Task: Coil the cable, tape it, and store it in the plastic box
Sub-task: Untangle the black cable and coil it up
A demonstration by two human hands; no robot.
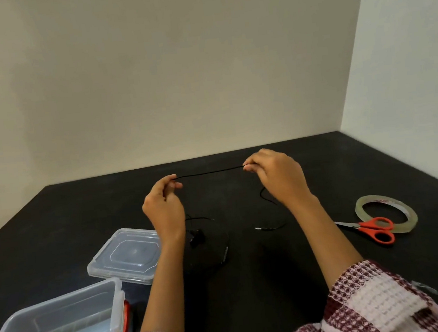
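Pinching the thin black cable (207, 172) between thumb and fingertips of both hands, we hold one stretch of it taut above the dark table (54, 212). That stretch runs left to right, nearly level, rising a little toward the right hand (273, 176). The left hand (162, 207) grips the other end of it, fingers curled in tight.

From each hand the rest of the cable drops to the table and lies in loose curves between our forearms. One end, a small pale plug, lies flat and points left.

The clear plastic box (117, 300) stands open at our near left, with its lid (127, 254) flat just beyond it. At our right the orange-handled scissors (369, 227) overlap the near edge of the tape roll (403, 226), blades pointing left. We see red print inside the roll, too blurred to read.
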